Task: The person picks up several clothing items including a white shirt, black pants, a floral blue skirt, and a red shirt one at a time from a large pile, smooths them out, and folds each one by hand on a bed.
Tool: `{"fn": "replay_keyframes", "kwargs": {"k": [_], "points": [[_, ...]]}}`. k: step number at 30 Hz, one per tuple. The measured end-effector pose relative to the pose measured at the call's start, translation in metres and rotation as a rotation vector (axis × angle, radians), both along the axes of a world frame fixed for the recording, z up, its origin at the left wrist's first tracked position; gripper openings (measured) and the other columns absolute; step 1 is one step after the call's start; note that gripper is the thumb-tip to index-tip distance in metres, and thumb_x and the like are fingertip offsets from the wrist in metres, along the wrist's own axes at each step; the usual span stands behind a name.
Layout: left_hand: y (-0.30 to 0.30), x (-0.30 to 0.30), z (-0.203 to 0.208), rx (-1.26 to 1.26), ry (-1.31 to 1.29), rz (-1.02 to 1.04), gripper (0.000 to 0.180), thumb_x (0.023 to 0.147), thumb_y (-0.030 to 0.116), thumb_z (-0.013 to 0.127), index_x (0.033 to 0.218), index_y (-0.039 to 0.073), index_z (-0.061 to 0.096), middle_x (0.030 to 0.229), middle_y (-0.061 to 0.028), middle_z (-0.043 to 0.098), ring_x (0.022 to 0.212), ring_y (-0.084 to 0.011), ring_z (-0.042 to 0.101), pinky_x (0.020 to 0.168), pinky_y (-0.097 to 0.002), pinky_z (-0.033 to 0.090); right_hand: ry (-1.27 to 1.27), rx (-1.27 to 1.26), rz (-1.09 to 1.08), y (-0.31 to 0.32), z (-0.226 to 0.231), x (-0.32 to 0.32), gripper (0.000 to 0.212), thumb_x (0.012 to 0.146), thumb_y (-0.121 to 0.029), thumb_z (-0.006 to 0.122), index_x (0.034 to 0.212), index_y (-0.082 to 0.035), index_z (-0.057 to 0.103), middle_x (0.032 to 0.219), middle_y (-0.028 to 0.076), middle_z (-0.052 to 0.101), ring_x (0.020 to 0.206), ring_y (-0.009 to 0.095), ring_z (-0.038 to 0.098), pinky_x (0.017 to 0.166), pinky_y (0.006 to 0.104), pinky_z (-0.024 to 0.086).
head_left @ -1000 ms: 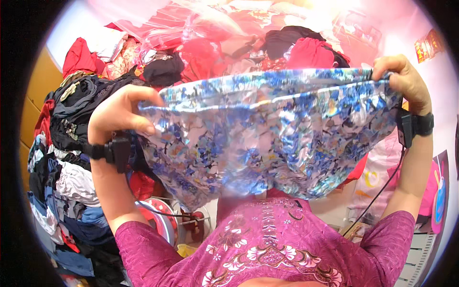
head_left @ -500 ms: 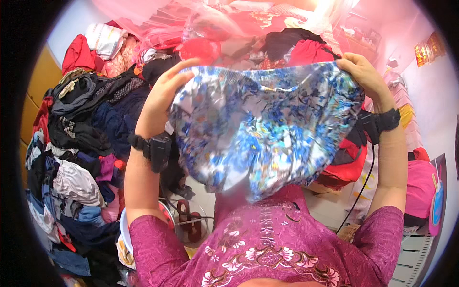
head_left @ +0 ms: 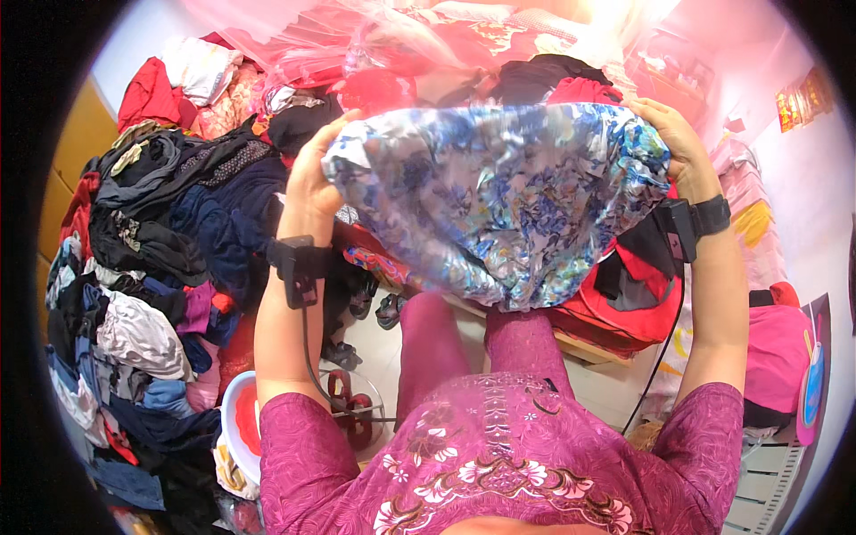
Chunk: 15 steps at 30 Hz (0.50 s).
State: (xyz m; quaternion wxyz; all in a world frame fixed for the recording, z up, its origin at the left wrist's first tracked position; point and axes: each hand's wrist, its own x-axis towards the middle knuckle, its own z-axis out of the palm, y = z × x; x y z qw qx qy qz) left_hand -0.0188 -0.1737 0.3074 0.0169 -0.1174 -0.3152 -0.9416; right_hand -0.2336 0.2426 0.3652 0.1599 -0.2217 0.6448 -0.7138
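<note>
A pair of blue-and-white floral shorts [head_left: 499,196] hangs stretched between my two hands in front of my knees. The cloth is blurred by motion, and its lower edge is bunched up. My left hand [head_left: 316,169] grips the upper left corner, its fingertips partly hidden behind the fabric. At the upper right corner, my right hand [head_left: 675,138] is closed on the edge, with the thumb side toward the top. Each wrist wears a black strapped device, with a cable running down from it.
A tall heap of mixed clothes [head_left: 134,241] fills the left side. Beside my left elbow stands a white-rimmed basin [head_left: 234,419] with red inside. Red bags or clothes [head_left: 615,312] lie beyond my knees at right. Dark shoes [head_left: 343,355] and a pink stool-like item [head_left: 774,357] are nearby.
The shorts have swung up and away from me, and their lower edge has risen, uncovering my knees and the floor. The waistband and drawstring seen before are now turned out of sight.
</note>
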Motion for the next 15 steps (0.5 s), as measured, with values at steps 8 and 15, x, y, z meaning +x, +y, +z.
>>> {"fn": "replay_keyframes", "kwargs": {"k": [8,15], "points": [[0.13,-0.015,0.043,-0.28,0.026,-0.025,0.029,0.091,0.023,0.054,0.111,0.002,0.057,0.101,-0.0089,0.063,0.089,-0.0194,0.062,0.078,-0.0344,0.051,0.276,0.032,0.257,-0.063,0.017,0.061,0.029,0.089,-0.014,0.058,0.112,0.003,0.058,0.096,0.007,0.063,0.083,0.012,0.06,0.074,0.0241,0.05],[0.159,-0.023,0.063,-0.464,0.163,-0.084,0.04,0.096,0.022,0.044,0.13,0.002,0.044,0.111,-0.0087,0.06,0.1,-0.018,0.059,0.09,-0.0334,0.047,0.739,0.146,0.208,-0.077,0.024,0.108,0.052,0.078,-0.027,0.07,0.115,0.006,0.053,0.104,0.011,0.061,0.095,0.015,0.057,0.085,0.0275,0.045]]}}
